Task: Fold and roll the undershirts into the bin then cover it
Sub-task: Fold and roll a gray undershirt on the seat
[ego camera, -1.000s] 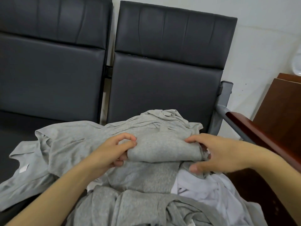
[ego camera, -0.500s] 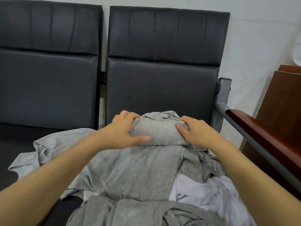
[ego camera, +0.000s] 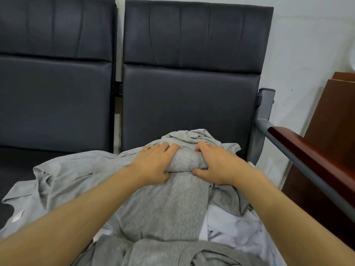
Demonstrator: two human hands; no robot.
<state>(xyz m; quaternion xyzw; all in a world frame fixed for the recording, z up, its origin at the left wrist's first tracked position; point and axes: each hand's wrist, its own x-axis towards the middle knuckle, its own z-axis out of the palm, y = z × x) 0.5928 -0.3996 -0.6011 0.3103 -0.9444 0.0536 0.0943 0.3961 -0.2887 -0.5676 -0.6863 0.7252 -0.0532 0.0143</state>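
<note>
Filling dark padded seats: undershirts

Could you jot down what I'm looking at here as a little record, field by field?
Place: dark padded bench seats against a white wall
Doing: rolling a grey undershirt up from its far end
Roll: rolled part lies between both hands
Left hand: grips the roll's left end, thumb underneath
Right hand: grips the roll's right end
Other clothes: more grey undershirts heaped around, a white garment at right
Bin and cover: not in view
Beside: wooden armrest
</note>
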